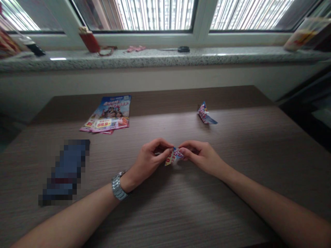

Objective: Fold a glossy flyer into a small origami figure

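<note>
A small folded piece of colourful printed paper is held just above the wooden table. My left hand, with a metal watch at the wrist, pinches its left side between thumb and fingers. On the other side my right hand grips the paper's right edge the same way. Beyond my right hand stands a folded paper shape with pointed ends, untouched. To the far left lie several printed flyers in a loose stack.
A pixelated dark blue object lies left of my left forearm. On the granite windowsill are a red container, a pink item, scissors with dark handles and a translucent container.
</note>
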`<state>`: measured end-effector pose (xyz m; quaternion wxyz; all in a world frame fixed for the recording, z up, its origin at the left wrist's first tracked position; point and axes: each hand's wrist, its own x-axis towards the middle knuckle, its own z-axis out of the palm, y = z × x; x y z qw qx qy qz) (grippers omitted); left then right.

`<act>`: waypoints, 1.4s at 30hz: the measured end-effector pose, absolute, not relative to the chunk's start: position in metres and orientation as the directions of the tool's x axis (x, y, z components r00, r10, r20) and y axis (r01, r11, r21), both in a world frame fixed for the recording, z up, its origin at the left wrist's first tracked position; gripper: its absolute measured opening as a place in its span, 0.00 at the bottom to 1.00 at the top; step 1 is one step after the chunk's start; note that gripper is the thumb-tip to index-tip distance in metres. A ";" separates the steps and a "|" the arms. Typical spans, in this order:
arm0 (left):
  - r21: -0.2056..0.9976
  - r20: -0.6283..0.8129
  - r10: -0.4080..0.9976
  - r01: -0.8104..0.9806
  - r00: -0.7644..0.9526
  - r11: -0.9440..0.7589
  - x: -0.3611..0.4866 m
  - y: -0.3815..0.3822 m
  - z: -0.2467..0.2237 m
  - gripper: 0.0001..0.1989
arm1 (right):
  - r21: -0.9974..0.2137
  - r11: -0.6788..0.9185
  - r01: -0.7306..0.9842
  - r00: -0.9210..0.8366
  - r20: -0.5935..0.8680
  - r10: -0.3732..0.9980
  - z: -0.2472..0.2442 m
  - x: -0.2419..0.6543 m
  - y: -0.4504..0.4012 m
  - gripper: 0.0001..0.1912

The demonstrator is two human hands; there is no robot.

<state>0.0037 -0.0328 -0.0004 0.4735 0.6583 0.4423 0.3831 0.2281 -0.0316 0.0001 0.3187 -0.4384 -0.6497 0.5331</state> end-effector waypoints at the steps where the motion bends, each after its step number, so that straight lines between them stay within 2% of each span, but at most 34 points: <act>1: 0.966 0.084 0.953 0.212 0.291 -0.149 0.004 -0.032 0.000 0.07 | -0.978 0.016 0.209 -0.406 -0.072 0.911 -0.001 0.228 -0.031 0.13; 20: 0.972 0.093 0.978 0.197 0.188 -0.130 0.006 -0.033 0.004 0.09 | -0.988 -0.093 0.124 -0.331 -0.130 0.934 -0.001 0.229 -0.028 0.18; 36: 0.981 0.087 0.978 0.157 0.187 -0.118 0.005 -0.034 0.001 0.09 | -0.994 -0.071 0.082 -0.348 -0.095 0.933 0.001 0.230 -0.028 0.18; 42: 0.978 0.096 0.982 0.170 0.160 -0.123 0.004 -0.032 0.001 0.10 | -0.994 -0.108 0.033 -0.361 -0.113 0.926 0.002 0.232 -0.025 0.19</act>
